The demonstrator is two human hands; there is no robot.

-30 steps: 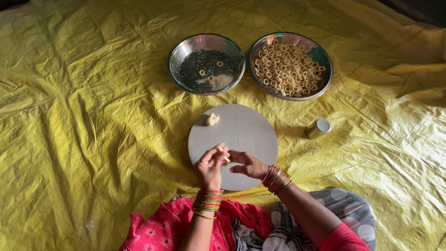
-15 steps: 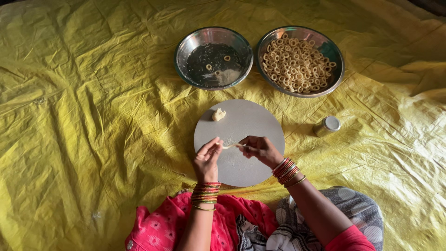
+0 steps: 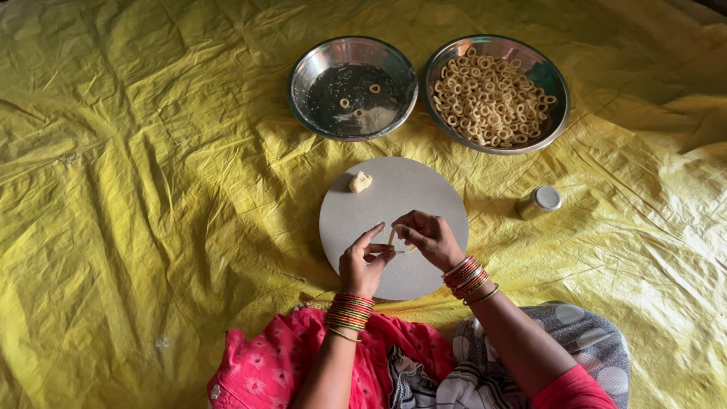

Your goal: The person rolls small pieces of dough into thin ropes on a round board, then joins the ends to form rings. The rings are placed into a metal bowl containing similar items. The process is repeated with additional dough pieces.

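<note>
My left hand (image 3: 363,261) and my right hand (image 3: 429,238) meet over the near half of a round grey board (image 3: 394,193). Between their fingertips they pinch a thin strip of pale dough (image 3: 395,241), bent into a curve. Both wrists carry stacks of red and gold bangles. A small lump of dough (image 3: 360,182) lies on the board's far left part, apart from the hands.
Two steel bowls stand beyond the board: the left bowl (image 3: 306,76) holds dark liquid with two dough rings, the right bowl (image 3: 556,83) is filled with several dough rings. A small lidded jar (image 3: 539,201) stands right of the board. A crumpled yellow sheet (image 3: 151,189) covers the floor.
The hands first worked close together on the dough, then drew apart stretching it into a strip. Now they have closed in again with the strip curved between the fingertips.
</note>
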